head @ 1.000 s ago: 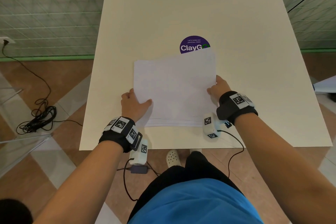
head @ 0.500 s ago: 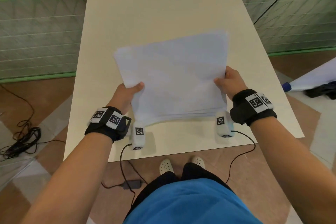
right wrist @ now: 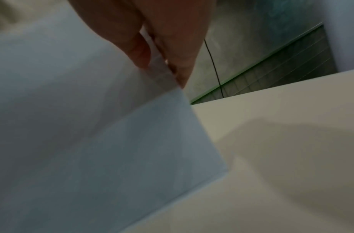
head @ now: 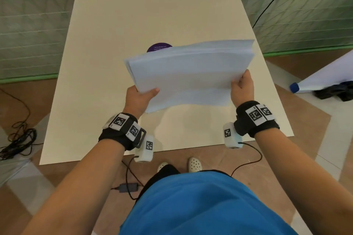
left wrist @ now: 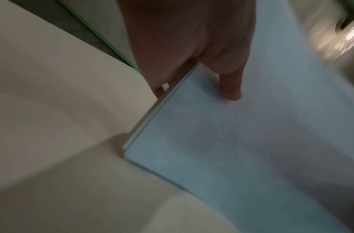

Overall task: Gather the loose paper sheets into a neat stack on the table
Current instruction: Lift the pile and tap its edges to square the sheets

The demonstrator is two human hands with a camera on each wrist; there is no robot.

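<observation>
A sheaf of white paper sheets (head: 189,74) is held tilted above the cream table (head: 118,30), far edge raised, near edge close to the tabletop. My left hand (head: 142,94) pinches its left edge, thumb on top, fingers underneath. My right hand (head: 241,87) pinches the right edge the same way. In the left wrist view the thumb (left wrist: 230,88) presses on the paper sheets (left wrist: 231,149), whose edges look roughly lined up. In the right wrist view the fingers (right wrist: 172,63) clamp the paper sheets (right wrist: 92,141) at the edge.
A purple round sticker (head: 159,47) on the table shows just past the sheets. Cables (head: 17,139) lie on the floor at left, a power brick (head: 128,187) near my feet. A blue-tipped white board (head: 324,80) and dark items lie at right.
The sheets lay flat on the table a second ago. Both hands have lifted them and tipped the far edge up. The view has shifted too.
</observation>
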